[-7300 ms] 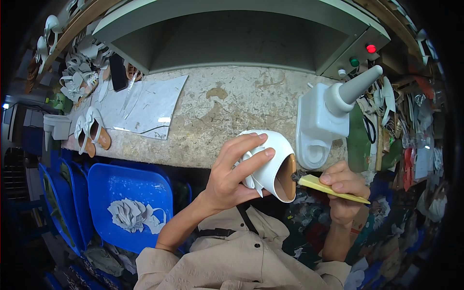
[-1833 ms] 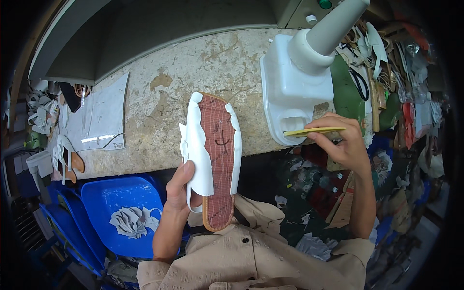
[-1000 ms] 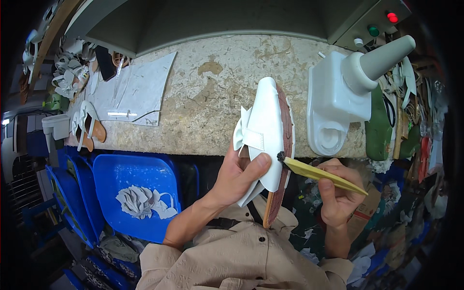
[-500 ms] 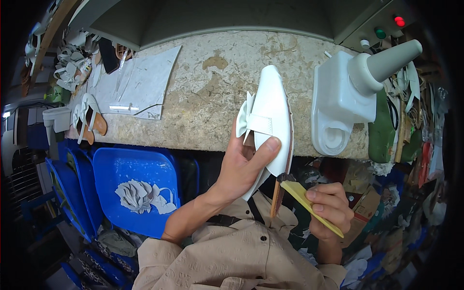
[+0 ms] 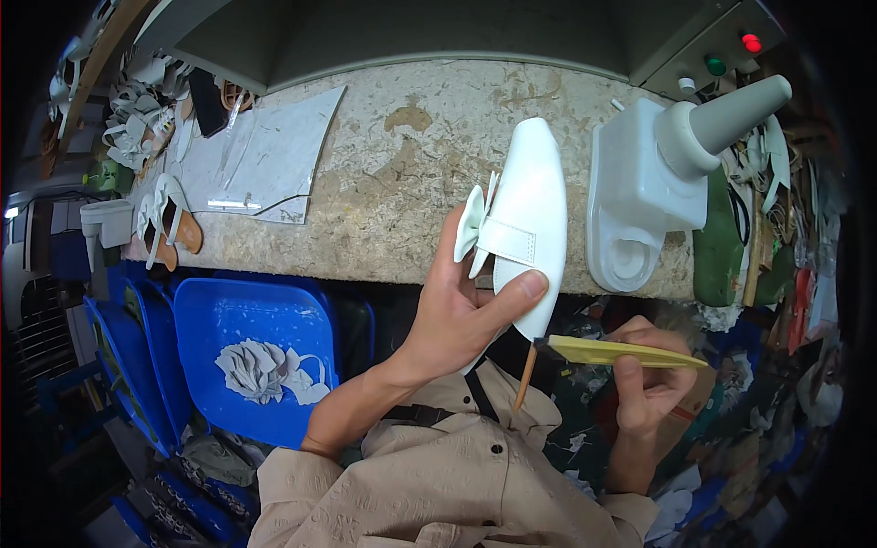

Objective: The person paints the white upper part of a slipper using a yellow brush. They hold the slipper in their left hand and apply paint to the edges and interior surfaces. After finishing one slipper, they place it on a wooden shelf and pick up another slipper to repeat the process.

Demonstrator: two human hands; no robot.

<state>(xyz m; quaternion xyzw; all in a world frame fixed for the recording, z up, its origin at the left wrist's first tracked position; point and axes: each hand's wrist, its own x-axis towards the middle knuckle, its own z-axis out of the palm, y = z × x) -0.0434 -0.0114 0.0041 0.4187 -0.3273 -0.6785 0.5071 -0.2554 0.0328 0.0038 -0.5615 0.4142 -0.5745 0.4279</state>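
Speckled stone workbench (image 5: 402,183)

On it: 1 white moulded machine housing (image 5: 639,201), clear plastic sheets (image 5: 265,160), white sandal pieces (image 5: 164,219) at left.

A shoemaking workshop: a stained stone workbench (image 5: 384,183), piled white sandal uppers (image 5: 137,128), and a white bench machine (image 5: 639,201).

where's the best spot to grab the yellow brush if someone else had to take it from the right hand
Take the yellow brush by the free pointed tail of its handle, coming from the person's right. The right hand covers the middle from below, and the dark bristle end sits beside the white shoe held in the left hand, so only the tail looks clear.
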